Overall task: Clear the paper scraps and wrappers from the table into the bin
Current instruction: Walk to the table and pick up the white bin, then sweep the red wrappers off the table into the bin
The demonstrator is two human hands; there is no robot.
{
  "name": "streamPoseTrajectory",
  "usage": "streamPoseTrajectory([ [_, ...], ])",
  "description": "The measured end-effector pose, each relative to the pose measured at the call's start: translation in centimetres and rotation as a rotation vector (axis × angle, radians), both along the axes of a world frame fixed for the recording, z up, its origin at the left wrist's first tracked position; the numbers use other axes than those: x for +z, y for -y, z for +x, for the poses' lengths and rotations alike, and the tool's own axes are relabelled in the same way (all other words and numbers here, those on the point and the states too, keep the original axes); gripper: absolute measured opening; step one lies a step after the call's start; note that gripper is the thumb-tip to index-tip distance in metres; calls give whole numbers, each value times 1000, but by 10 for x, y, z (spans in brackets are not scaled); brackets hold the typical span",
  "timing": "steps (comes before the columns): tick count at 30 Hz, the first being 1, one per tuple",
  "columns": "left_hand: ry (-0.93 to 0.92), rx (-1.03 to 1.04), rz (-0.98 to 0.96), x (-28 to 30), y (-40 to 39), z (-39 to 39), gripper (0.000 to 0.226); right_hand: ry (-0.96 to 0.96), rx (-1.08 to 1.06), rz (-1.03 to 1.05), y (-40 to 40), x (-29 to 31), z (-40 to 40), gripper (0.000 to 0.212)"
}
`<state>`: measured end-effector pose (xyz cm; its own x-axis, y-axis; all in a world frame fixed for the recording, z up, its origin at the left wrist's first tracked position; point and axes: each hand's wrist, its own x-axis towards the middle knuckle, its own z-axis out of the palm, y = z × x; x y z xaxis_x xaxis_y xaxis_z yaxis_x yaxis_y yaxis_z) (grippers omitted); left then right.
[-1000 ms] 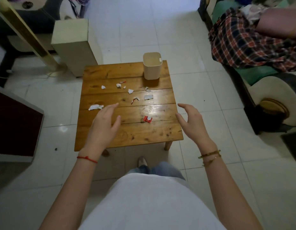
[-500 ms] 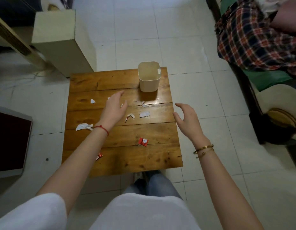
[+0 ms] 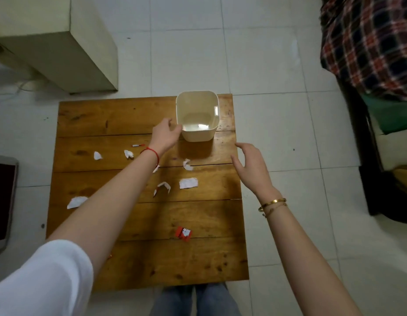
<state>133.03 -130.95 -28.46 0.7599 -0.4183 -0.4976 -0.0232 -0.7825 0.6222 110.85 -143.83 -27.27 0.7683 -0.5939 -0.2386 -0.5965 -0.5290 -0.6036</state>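
Note:
A cream square bin (image 3: 197, 135) stands upright at the far right of the low wooden table (image 3: 120, 117). My left hand (image 3: 164, 135) reaches to the bin's left wall, fingers spread and touching or nearly touching it. My right hand (image 3: 251, 165) hovers open over the table's right edge, holding nothing. Several white paper scraps lie mid-table: one (image 3: 188, 183) near the centre, a curled one (image 3: 162, 187), one (image 3: 76, 201) at the left, small ones (image 3: 128, 153) further back. A red wrapper (image 3: 183, 233) lies nearer to me.
A pale box-shaped cabinet (image 3: 61, 42) stands on the tiled floor beyond the table's left corner. A sofa with a plaid cloth (image 3: 369, 42) runs along the right. A dark panel (image 3: 1, 197) sits at the left edge. My legs show below the table's near edge.
My left hand moved forward and right from the middle scraps to the bin's left side. My right hand advanced slightly along the table's right edge. The view tilted further down over the table.

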Motion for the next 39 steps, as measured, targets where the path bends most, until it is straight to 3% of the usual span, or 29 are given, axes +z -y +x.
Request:
streamPoseTrajectory([
  [4, -61, 78, -6, -29, 19, 11, 61, -20, 29, 31, 6, -28, 9, 39],
  [9, -105, 80, -42, -55, 28, 12, 39, -30, 42, 50, 4, -50, 9, 38],
  [16, -113, 191, -113, -41, 15, 0, 33, -17, 54, 51, -6, -53, -5, 38],
  [21, -46, 183, -117, -12, -47, -31, 36, -23, 60, 70, -34, -45, -26, 37],
  [26, 15, 188, 0, 7, -128, -77, 36, -59, 101, 62, -76, -40, -50, 38],
  [39, 2, 254, 50, 11, -327, -206, 31, -116, 124, 36, -218, -48, -102, 41],
])
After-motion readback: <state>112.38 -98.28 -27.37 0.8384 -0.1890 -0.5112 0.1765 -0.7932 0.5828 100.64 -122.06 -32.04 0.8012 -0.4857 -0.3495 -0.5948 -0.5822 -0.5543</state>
